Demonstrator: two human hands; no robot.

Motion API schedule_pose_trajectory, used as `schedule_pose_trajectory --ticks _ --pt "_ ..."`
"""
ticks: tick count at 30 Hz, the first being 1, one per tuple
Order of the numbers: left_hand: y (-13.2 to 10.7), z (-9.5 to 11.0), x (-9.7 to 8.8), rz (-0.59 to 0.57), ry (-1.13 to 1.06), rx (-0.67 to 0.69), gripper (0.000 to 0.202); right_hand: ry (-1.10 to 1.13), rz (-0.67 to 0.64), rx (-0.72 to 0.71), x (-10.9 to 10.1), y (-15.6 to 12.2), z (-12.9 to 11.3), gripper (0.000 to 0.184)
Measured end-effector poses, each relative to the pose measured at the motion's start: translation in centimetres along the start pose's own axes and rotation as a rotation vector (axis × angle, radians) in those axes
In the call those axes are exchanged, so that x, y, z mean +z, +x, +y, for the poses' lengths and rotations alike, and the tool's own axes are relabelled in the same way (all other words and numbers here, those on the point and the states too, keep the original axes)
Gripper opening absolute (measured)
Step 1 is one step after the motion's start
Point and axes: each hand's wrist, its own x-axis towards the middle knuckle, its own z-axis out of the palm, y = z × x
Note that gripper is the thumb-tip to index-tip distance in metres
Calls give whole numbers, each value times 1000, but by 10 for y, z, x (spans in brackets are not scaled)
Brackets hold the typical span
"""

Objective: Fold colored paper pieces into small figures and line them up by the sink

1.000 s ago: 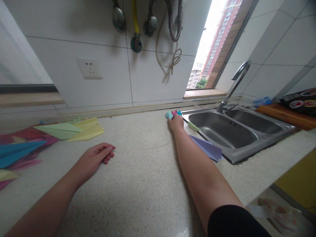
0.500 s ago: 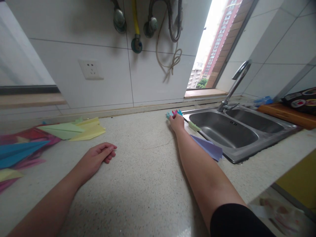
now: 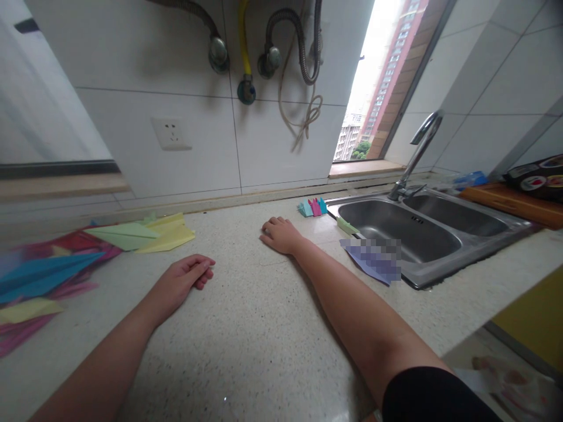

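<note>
My right hand [image 3: 281,235] lies palm down on the countertop, fingers apart, with nothing visible in it. Just beyond it, against the sink's left corner, small folded paper pieces stand in a row: a pale blue one [image 3: 305,208], a pink one [image 3: 315,207] and a blue one [image 3: 323,206]. My left hand [image 3: 189,276] rests on its side, fingers curled and thumb against them; no object shows in it. Left of it are a yellow folded paper [image 3: 176,233], a light green paper plane [image 3: 125,234] and a blue paper plane [image 3: 48,272].
A steel double sink [image 3: 422,278] with a tap [image 3: 417,155] is set into the counter at right. Along its left edge lie a green folded paper [image 3: 347,227] and a purple paper [image 3: 365,264], partly pixelated. A wooden board [image 3: 510,202] sits beyond.
My right hand has let go of the small folded papers and moved left and nearer, its fingers now spread. The papers stay by the sink. My left hand keeps its pose.
</note>
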Motion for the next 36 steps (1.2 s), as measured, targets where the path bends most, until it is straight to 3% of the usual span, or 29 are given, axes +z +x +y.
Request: schedule_pose_trajectory --ticks 12,20,22,25,30,33,36 --pt "-1 6 3 0 -11 27 36 6 -62 106 -4 -6 1 46" --pt "-4 9 4 1 -15 61 38 69 -115 -146 -33 -1 -51 38" --pt "-5 8 4 0 -19 68 38 73 -93 -85 -40 1 -55 35" --pt "-4 7 4 1 -8 79 39 49 -60 212 -45 0 -34 33" --pt "-4 8 4 -4 -4 69 38 -30 -5 646 -37 -20 41 46" --pt "-3 8 4 -5 -7 54 37 -52 9 799 -25 -34 73 50" --pt "-3 7 3 -6 -4 51 37 -44 12 855 -14 -37 90 52"
